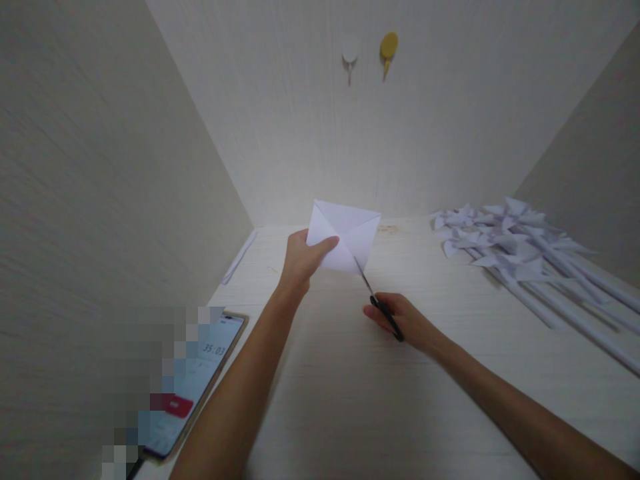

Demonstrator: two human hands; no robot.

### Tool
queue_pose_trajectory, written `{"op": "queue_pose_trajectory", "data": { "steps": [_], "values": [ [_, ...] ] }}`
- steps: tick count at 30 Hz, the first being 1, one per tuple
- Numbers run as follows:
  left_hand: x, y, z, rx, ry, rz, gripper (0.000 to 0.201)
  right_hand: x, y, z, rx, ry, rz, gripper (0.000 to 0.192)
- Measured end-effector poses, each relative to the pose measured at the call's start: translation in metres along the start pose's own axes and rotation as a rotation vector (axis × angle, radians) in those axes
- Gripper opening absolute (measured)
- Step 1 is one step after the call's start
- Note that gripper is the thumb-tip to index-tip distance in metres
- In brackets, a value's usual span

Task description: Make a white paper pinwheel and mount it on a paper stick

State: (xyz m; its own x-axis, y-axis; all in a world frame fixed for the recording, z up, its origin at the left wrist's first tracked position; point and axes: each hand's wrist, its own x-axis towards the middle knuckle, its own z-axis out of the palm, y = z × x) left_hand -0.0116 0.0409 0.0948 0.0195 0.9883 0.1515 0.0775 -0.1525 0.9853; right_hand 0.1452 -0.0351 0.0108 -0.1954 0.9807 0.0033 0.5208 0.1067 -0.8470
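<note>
My left hand holds a white square of paper up above the desk, thumb on its front, pinching its left corner. Diagonal creases cross the sheet. My right hand grips black scissors. Their blades point up and left, and the tips meet the paper's lower edge near its bottom corner.
A pile of white paper pinwheels on rolled paper sticks lies at the right of the pale desk. A phone showing a timer rests at the lower left. A paper strip lies by the left wall. Two hooks hang on the back wall.
</note>
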Motion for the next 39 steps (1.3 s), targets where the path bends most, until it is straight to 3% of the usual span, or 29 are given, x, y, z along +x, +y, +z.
{"op": "queue_pose_trajectory", "data": {
  "steps": [39],
  "values": [
    [0.0032,-0.0024,-0.0038,0.010,-0.011,0.011,0.025,0.0010,0.0002,-0.0008,-0.067,0.095,0.031,0.048]
  ]
}}
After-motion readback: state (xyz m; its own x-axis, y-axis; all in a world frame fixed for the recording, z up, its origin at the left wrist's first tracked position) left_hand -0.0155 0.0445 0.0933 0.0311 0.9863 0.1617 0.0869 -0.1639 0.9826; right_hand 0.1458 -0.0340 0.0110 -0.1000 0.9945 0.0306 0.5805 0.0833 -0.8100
